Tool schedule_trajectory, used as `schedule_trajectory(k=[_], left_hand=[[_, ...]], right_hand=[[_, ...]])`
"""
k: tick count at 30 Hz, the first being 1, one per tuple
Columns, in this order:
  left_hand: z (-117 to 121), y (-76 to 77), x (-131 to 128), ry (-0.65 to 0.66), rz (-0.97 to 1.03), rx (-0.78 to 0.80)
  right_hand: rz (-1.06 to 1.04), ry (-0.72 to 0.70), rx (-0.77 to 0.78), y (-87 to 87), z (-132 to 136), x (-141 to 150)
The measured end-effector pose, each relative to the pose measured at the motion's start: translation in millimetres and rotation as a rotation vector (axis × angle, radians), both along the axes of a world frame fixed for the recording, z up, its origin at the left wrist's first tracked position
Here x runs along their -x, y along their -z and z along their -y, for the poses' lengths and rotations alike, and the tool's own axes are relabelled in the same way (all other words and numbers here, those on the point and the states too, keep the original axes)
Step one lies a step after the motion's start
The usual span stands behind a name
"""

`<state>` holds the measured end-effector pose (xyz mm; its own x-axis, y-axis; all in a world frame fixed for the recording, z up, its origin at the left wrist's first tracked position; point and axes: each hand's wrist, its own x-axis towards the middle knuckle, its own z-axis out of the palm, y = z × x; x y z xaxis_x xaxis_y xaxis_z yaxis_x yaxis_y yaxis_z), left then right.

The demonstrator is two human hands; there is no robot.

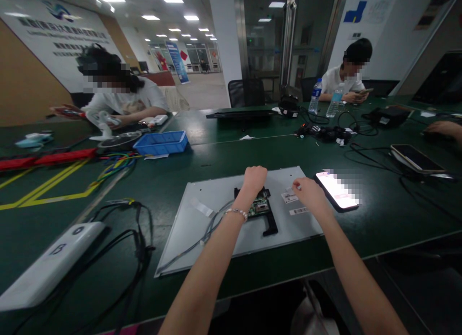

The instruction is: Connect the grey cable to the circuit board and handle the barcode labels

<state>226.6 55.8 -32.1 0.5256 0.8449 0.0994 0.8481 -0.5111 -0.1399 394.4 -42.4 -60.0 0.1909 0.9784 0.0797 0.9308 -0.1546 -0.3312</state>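
A grey metal panel (202,229) lies flat on the green table in front of me. At its middle sit a black bracket (270,223) and a green circuit board (260,206), with thin wires (212,224) trailing left. My left hand (253,179) is curled into a fist just above the board; what it holds, if anything, is hidden. My right hand (309,194) rests on the panel's right part beside white barcode labels (289,197), fingers pinched together on something too small to name.
A lit phone (336,190) lies just right of the panel. A white box (46,265) and black cables (137,248) are at the near left. A blue tray (162,142), coloured wires, water bottles (315,96) and two seated people are farther back. Another phone (417,158) lies at right.
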Motion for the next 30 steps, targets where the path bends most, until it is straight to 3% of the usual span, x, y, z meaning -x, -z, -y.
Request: schedule_trajectory(k=[5,11,15,18,21,25,30], left_hand=[[2,-1.5,12,-0.038,0.019,0.004],[18,-13.7,68,-0.176,0.054,-0.065],[33,-4.1,109,-0.423,0.076,-0.054],[40,8.8,134,-0.534,0.091,0.031],[45,23.6,152,-0.544,0.084,0.082],[50,40.1,166,-0.490,0.065,0.023],[48,41.7,185,-0.430,0.040,0.102]], right_hand=[[-0.034,-0.041,-0.055,0.9,-1,2],[-0.086,-0.240,-0.191,10.2,-6,6],[-0.051,-0.295,-0.206,19.6,-8,8],[-0.030,-0.274,-0.202,25.3,-9,5],[-0.020,-0.266,-0.202,28.7,-11,2],[-0.032,-0.274,-0.204,31.3,-12,3],[-0.059,-0.287,-0.216,26.6,-15,9]])
